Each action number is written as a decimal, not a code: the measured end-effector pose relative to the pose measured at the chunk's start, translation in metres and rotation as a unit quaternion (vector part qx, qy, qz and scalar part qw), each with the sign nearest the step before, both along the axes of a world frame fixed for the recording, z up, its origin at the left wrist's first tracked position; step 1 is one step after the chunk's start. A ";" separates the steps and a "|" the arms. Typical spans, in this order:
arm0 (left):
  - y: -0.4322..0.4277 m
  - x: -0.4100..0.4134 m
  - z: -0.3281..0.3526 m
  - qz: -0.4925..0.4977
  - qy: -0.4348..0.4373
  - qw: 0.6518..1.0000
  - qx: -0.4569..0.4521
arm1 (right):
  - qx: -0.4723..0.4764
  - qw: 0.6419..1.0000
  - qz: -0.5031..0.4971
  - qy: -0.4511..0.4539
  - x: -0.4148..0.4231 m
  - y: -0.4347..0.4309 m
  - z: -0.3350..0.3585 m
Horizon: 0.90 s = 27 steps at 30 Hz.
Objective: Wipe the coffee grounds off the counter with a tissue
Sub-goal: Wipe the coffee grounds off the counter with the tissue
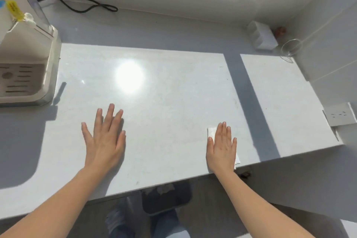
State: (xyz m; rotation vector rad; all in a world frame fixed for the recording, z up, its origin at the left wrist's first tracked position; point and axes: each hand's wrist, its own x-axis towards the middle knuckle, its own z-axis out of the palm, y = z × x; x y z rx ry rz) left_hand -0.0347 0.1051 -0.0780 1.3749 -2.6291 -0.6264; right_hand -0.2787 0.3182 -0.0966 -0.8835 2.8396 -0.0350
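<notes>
Left hand: your left hand (105, 141) lies flat on the glossy white stone counter (164, 102) at 7 o'clock, fingers spread, holding nothing
Right hand: your right hand (222, 149) lies flat with straight fingers, pressing the small folded white tissue (211, 132) at 5 o'clock, just beside the front edge (173, 181)
Risk: the coffee grounds are too faint to make out in the glare, so a pull toward you could tip them onto the floor (212, 189)
Room: open toward 12, with the beige drip-tray machine (27, 75) at 9

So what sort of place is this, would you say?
Probably a kitchen or coffee corner: a white counter, a coffee machine with drip tray at its left, a clear glass in the far corner, a wall socket at the right.
</notes>
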 end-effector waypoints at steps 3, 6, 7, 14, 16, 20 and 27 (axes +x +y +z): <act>-0.006 -0.039 -0.007 0.027 -0.052 0.998 0.005 | 0.015 1.000 -0.018 0.013 -0.033 0.004 0.001; -0.007 -0.047 -0.015 0.047 -0.102 0.994 -0.012 | 0.013 0.999 -0.034 0.016 -0.060 -0.008 -0.001; -0.007 -0.046 -0.016 0.049 -0.110 0.993 -0.017 | 0.009 0.999 -0.045 0.017 -0.068 -0.015 -0.002; -0.008 -0.048 -0.013 0.046 -0.139 0.989 -0.026 | -0.018 0.998 -0.062 -0.003 -0.121 -0.120 0.000; -0.007 -0.048 -0.012 0.049 -0.138 0.989 -0.022 | -0.020 0.999 -0.035 -0.003 -0.130 -0.157 0.001; -0.008 -0.048 -0.015 0.056 -0.133 0.989 -0.020 | -0.032 0.999 0.040 -0.010 -0.122 -0.238 0.001; -0.008 -0.046 -0.022 0.064 -0.119 0.990 -0.033 | -0.053 0.969 0.241 -0.023 -0.045 -0.310 -0.004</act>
